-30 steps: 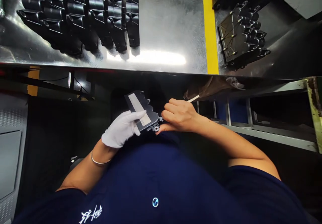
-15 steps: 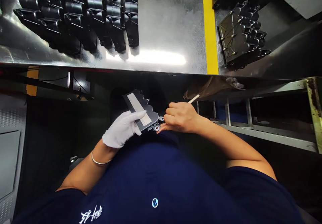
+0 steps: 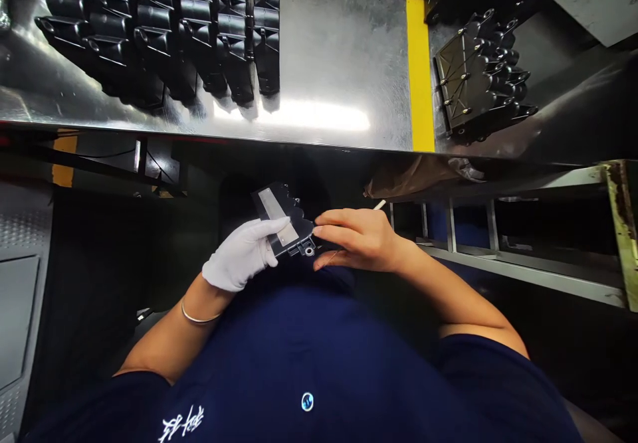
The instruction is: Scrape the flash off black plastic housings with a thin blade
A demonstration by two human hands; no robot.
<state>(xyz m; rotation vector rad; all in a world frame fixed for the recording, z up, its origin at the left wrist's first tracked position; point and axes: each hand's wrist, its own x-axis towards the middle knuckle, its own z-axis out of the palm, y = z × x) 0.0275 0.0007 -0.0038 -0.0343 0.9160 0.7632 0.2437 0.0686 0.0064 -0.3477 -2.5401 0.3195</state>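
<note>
Gripping a lobed black plastic housing (image 3: 293,216)

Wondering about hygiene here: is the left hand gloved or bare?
Gloved: a white glove covers the left hand, fingers included, while the right hand is bare.

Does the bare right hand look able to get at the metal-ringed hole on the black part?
Probably yes. The bare right hand sits right beside the metal-ringed hole on the black part, with nothing between; the white-gloved left hand grips further along, leaving that end free.

place: factory workstation | steel bench (image 3: 339,51) | rows of black housings (image 3: 149,38)
</note>
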